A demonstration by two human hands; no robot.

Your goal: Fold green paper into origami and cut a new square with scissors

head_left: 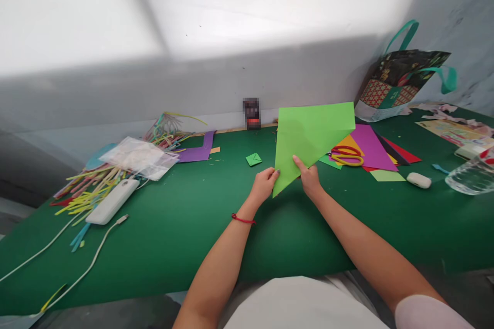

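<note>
A large light green sheet of paper (304, 136) is held up above the table, with a slanted lower right edge and a pointed bottom corner. My left hand (265, 185) pinches its left edge close to that corner. On the slanted side, my right hand (309, 177) grips the sheet, thumb on the front and fingers hidden behind. Left of the sheet, a small folded green paper piece (253, 159) lies on the green table (185, 236). Scissors with red and yellow handles (347, 156) rest just right of the sheet, on coloured papers.
Coloured sheets (374, 149) fan out at the right, near a white case (419, 180) and a clear bottle (473, 172). A patterned bag (401, 82) leans by the wall. Leftward are paper strips (87, 187), a plastic bag (139, 157), a white power bank (112, 202) and purple paper (196, 153).
</note>
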